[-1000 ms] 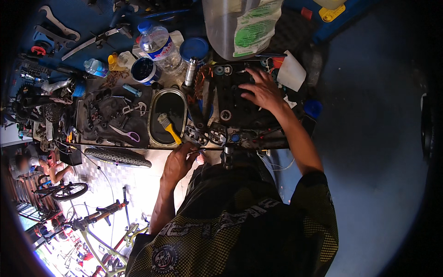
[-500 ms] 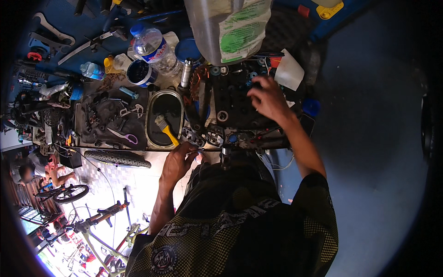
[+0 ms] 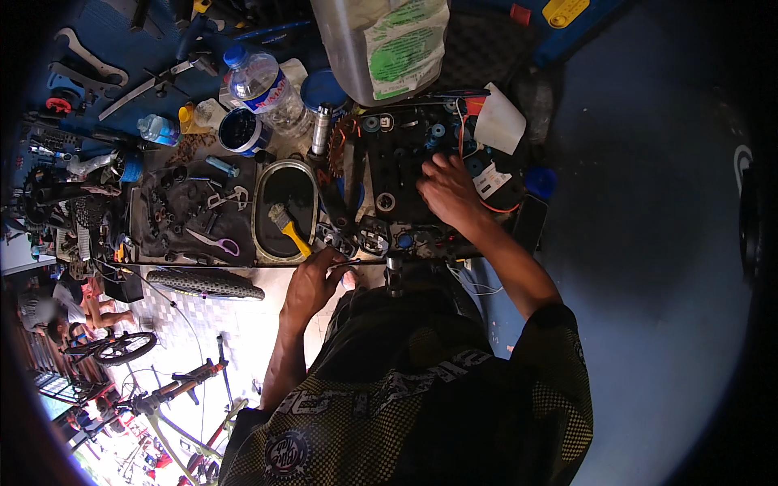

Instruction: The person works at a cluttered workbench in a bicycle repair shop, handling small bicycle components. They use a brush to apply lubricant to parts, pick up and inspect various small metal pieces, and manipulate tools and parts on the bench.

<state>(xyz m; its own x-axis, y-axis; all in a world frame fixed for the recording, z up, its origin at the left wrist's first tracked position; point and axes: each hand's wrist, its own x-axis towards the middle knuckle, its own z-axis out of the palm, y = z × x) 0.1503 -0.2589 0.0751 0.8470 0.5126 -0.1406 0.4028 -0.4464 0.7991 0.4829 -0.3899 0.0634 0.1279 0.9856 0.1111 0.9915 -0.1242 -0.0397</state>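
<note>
At the bench's front edge, my left hand (image 3: pixel 310 283) is closed with thumb and fingers pinched on a thin metal piece (image 3: pixel 347 263); its kind is too small to tell. Just beyond it, a yellow-handled brush (image 3: pixel 293 235) rests in an oval tray (image 3: pixel 259 219) of dark liquid. My right hand (image 3: pixel 448 193) is down over a dark mat (image 3: pixel 405 182) with small round holes and parts. Its fingers are curled, and whatever lies under the fingertips is hidden. A bicycle pedal (image 3: pixel 374 236) lies between the two hands, near the edge.
A large clear container (image 3: pixel 344 53) stands at the back, with a plastic bottle (image 3: pixel 258 85) and a blue tub (image 3: pixel 245 134) to its left. Purple-handled scissors (image 3: pixel 217 241) lie on the left mat. A phone-like dark slab (image 3: pixel 531 223) sits at the right edge. Two people are far left.
My right hand has come down and slightly left onto the dark mat, its fingers curling in. A white label and a red wire beside it now show. My left hand stays in place.
</note>
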